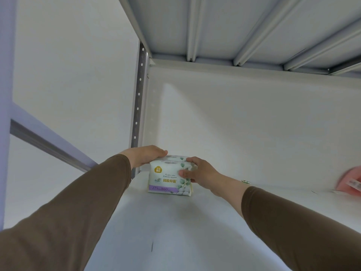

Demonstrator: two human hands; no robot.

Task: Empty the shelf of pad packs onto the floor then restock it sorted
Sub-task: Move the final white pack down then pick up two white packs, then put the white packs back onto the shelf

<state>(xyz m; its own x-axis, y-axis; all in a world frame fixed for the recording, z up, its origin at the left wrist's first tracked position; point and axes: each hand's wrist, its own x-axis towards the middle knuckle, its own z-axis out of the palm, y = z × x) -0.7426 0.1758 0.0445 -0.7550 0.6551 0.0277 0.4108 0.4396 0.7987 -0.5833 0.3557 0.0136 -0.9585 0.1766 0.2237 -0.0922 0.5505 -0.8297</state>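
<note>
Hands on one pack, far left rear corner of the white metal shelf board (175,231): a soft white plastic pad pack with green leaf print and a purple bottom band (169,178) stands upright there, close to the perforated grey steel upright (139,98). Left hand (143,154) lies over the pack's top left edge, fingers curved down across the top; whether they curl behind it I can't tell. Right hand (197,172) grips the right side, thumb pressed on the front face, fingers wrapped round the top right corner. Judging by the near-bare board, this looks like restock, w/ pack being squared into the corner, but a pick-up can't be ruled out. To do it well: keep pack upright, front label facing out, push flush to back wall and upright, then let go w/o tipping it; soft film will squash, so light pressure. Readable print: yellow badge logo, Chinese "弱酸抑菌", small cursive English too fine to read, "275" and "10" on the purple band. Blurred pink pack (350,180) sits far right, label unreadable.
</note>
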